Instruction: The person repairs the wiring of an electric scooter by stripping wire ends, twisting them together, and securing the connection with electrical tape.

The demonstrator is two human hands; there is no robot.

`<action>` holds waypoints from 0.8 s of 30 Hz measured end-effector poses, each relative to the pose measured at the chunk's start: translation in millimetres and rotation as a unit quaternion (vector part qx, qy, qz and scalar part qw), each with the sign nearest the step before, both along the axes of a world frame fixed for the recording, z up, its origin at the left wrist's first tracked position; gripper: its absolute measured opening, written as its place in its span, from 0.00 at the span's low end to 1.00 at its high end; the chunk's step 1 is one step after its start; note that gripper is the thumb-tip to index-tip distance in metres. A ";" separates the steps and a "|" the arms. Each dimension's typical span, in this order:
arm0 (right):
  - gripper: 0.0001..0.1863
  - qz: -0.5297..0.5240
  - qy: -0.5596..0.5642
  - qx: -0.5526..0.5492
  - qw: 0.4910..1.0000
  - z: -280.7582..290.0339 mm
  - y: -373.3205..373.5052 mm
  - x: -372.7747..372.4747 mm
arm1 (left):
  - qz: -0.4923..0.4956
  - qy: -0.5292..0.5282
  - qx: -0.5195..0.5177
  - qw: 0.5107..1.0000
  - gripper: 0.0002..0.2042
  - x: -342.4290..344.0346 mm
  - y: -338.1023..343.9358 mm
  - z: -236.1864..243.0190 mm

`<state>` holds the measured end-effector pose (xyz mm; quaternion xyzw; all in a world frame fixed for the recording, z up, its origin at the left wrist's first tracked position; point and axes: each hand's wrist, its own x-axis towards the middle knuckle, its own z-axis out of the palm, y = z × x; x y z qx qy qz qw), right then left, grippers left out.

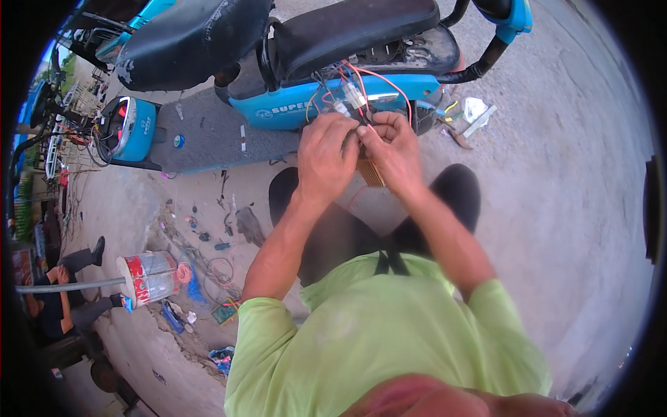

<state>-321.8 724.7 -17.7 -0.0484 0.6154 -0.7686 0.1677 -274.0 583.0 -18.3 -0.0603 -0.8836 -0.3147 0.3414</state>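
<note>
My left hand (328,154) and my right hand (392,151) meet at the side of a blue electric scooter (246,111), fingers closed in a pinch. Between the fingertips run thin wires, a red and a dark one among them. White plastic connectors (354,95) hang on the wire bundle just beyond my fingers. A red cable (396,85) loops out from under the black seat (354,31). Below my right hand a ribbed, gold-brown metal box (370,173) shows in part; my hand hides its upper end. The exact joint between my fingertips is too small to make out.
On the ground to the right lie a hammer (456,136) and a white scrap (474,110). At left stand a red-and-white bucket (149,278), coiled wires (221,270), a green multimeter (225,311) and scattered small parts. A seated person (66,295) is at the far left.
</note>
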 end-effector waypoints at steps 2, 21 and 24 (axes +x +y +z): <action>0.22 -0.005 0.018 0.064 0.998 -2.5 -2.2 -7.5 | 0.000 0.000 -0.001 1.000 0.10 -1.9 -0.7 -2.5; 0.13 0.076 -0.017 0.114 0.990 17.2 5.0 -29.9 | 0.001 -0.024 -0.028 0.999 0.07 -0.5 -2.7 3.6; 0.13 0.093 -0.017 0.104 0.990 20.5 2.9 -29.7 | 0.011 -0.030 -0.028 0.999 0.06 -0.4 -4.6 4.0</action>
